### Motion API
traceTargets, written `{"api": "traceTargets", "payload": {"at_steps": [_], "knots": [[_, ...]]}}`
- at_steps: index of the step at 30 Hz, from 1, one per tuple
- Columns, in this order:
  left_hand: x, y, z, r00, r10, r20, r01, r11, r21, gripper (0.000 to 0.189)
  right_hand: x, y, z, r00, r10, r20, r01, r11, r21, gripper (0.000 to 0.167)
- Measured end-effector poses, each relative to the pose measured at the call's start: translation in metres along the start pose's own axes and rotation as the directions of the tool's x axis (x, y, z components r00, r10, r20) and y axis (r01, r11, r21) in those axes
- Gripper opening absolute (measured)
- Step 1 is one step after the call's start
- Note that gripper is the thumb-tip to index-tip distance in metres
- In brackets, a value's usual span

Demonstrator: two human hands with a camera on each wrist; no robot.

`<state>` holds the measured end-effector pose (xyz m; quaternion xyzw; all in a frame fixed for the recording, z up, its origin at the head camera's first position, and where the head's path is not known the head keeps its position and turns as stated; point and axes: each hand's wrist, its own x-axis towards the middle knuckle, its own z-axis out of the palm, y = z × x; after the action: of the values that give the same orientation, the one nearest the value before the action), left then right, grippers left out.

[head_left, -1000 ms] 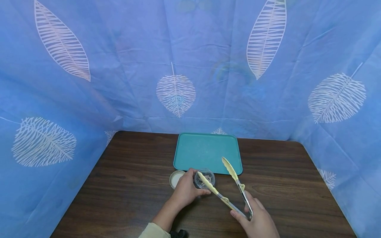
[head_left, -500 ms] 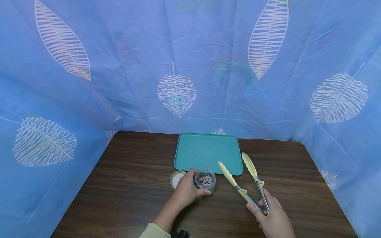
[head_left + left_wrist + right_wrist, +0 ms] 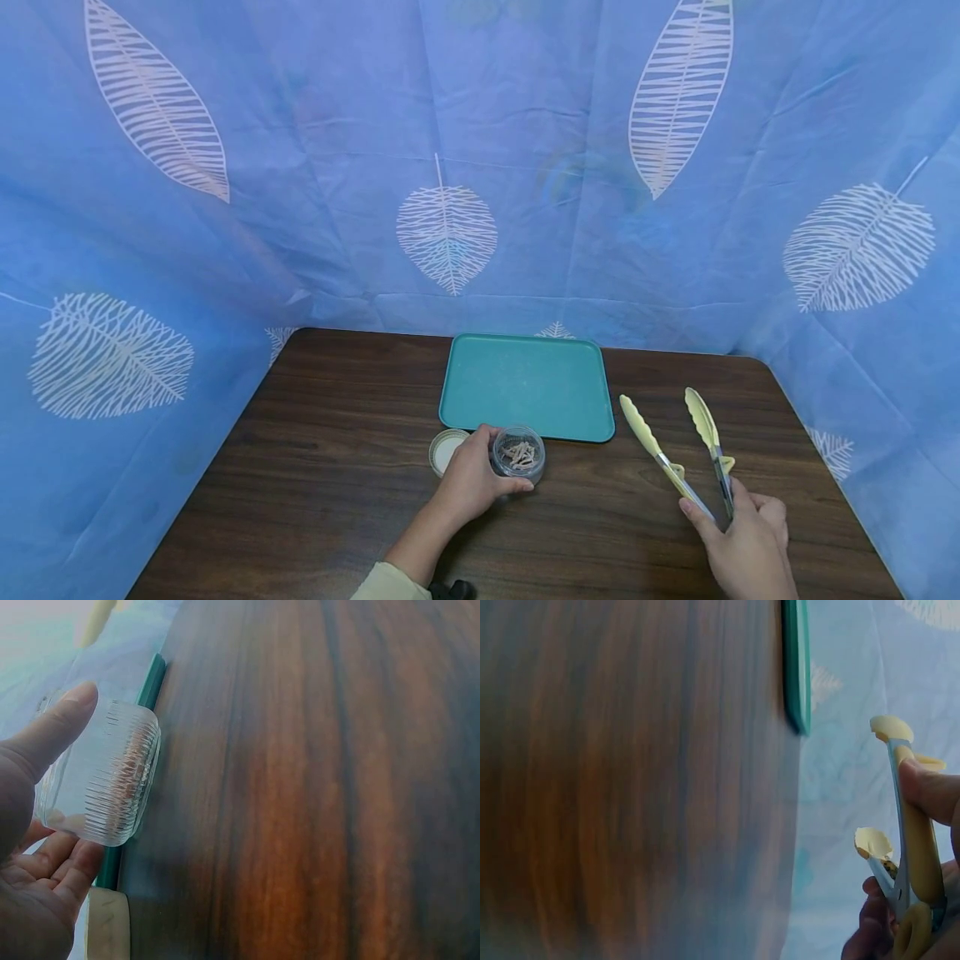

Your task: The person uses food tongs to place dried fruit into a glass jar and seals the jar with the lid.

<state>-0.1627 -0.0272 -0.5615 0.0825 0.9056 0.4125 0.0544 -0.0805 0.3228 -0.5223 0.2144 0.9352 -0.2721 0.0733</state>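
Tongs (image 3: 663,461) with metal arms and pale yellow tips sit in the right hand (image 3: 750,537), to the right of the tray (image 3: 525,387). Fingers and thumb press on opposite arms; the tips stand spread, with nothing visible between them. The left hand (image 3: 471,479) grips the clear jar (image 3: 112,772), thumb on one side of the wall, fingers curled round the other. The jar stands open and upright on the worktop (image 3: 337,433), by the near edge of the tray. Small pale pieces (image 3: 519,456) lie inside; their material cannot be told. The lid (image 3: 444,450) lies beside the left hand, white face up.

Handling notes: the jar is likely rigid, light to moderate in weight, and smooth enough to slip; hold it low on the wall, leaving the mouth free. The tongs should prove light and springy; hold both arms behind the yellow guards. Treat the pieces as possibly brittle and apply gentle tip pressure.
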Motion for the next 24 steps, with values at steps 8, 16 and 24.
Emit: {"api": "traceTargets", "payload": {"at_steps": [8, 16, 24], "knots": [[-0.001, 0.000, -0.002, 1.000, -0.015, 0.018, 0.015, 1.000, -0.024, 0.085, 0.016, 0.029, 0.007, 0.997, 0.081, -0.020, -0.081, 0.997, -0.015, 0.102], [-0.001, 0.001, -0.001, 1.000, -0.021, 0.012, 0.021, 1.000, -0.009, 0.086, 0.023, 0.042, 0.016, 0.990, 0.142, -0.015, -0.142, 0.989, -0.039, 0.099], [-0.001, 0.000, -0.002, 1.000, -0.022, 0.019, 0.022, 1.000, -0.018, 0.084, 0.024, 0.043, 0.019, 0.988, 0.157, 0.003, -0.157, 0.985, -0.070, 0.099]]}}
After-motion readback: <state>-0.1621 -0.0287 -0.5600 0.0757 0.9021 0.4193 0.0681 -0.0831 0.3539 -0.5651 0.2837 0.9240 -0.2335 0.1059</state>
